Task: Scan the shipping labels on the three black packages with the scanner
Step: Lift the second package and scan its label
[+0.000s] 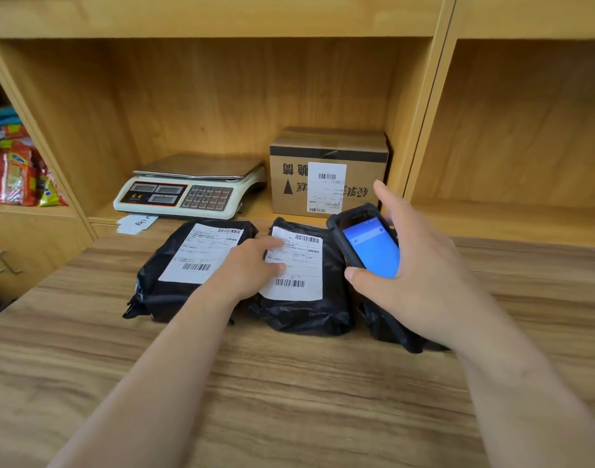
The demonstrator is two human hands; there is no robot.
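Observation:
Three black packages lie in a row on the wooden counter (289,383). The left package (154,282) shows its white label (198,255). My left hand (252,265) rests flat on the left side of the middle package (306,309), its fingers lying on that package's label (299,265). My right hand (424,275) holds a black handheld scanner (367,244) with a lit blue screen, raised over the right package (387,325). That package is mostly hidden under my hand, and its label is out of sight.
A white weighing scale (188,190) and a labelled cardboard box (329,170) stand in the shelf behind the packages. Paper slips (137,222) lie in front of the scale. Colourful snack packs (15,173) fill the left shelf. The right shelf compartment (525,211) stands beside the box.

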